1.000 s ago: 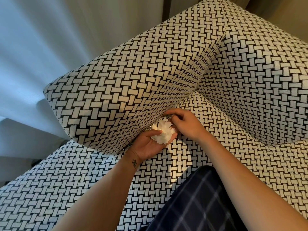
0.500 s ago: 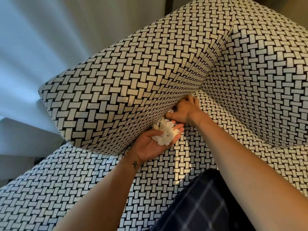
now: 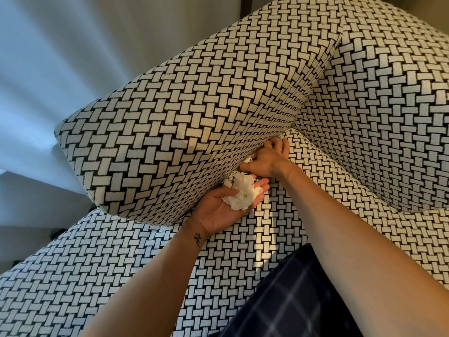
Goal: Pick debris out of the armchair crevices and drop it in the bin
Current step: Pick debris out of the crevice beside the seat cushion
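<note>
Writing: no brand or label reads anywhere; the only mark is a small dark tattoo [image 3: 197, 239] on the left wrist, too small to make out.
Debris: a crumpled white paper wad [image 3: 243, 197] lies in the upturned left hand, just beside the lower edge of the armrest.
Wad's lie: an irregular lump with no clear point to it. It is a little longer along the slant from the armrest side down toward the near edge of the palm.
Left hand [image 3: 218, 211]: palm up above the seat cushion, fingers loose and only gently curved beneath the wad, thumb lying against its edge.
Right hand [image 3: 266, 160]: knuckles up, fingers bent, their tips pushed at the crevice. A speck of white shows by the fingers, but I cannot tell whether they pinch anything.
Crevice [image 3: 279, 139]: the seam where armrest meets seat. It runs from the near left up to the back corner at the upper right, and the right hand sits close to that corner.
Armrest [image 3: 194, 113]: a fat block in a black-and-white basket-weave print, overhanging both hands.
Seat cushion [image 3: 97, 276]: same weave, spreading under both forearms.
Backrest [image 3: 388, 105]: same weave, rising on the right.
Checked cloth [image 3: 291, 302]: dark fabric with pale lines, at the bottom between the forearms.
Curtain [image 3: 60, 57]: pale folds behind the armrest on the left.
</note>
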### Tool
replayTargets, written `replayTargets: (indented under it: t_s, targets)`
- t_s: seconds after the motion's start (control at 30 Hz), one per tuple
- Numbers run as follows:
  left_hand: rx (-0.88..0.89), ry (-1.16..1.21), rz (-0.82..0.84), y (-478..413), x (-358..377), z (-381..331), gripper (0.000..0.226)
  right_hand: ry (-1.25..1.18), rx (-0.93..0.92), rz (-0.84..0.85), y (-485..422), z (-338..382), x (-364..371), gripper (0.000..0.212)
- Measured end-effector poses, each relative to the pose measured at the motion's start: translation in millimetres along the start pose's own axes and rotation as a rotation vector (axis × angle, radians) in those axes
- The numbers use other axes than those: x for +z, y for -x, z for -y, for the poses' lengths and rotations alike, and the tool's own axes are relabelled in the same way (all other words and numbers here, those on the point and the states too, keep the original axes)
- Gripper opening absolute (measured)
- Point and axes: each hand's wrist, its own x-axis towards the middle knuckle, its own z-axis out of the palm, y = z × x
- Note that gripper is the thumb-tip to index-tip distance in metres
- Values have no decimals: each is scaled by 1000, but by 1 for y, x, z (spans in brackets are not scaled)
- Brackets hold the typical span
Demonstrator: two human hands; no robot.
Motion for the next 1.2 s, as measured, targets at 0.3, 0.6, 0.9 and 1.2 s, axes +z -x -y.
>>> replayTargets:
  t_s: [0.3,0.6,0.9,1.2]
  targets:
    - [3,43,51,3,4,1,69,-233,-78,-278,8,-7,20,35]
    - [-42,61,52,-7,-12,-4,79,-452,-99,-384,12,-13,19,21]
    - [-29,22,50,-3,-5,-1,69,-561,-117,-405,14,-18,23,16]
    - [-27,13,61,-6,-8,-2,70,-296,-86,-280,14,-14,19,45]
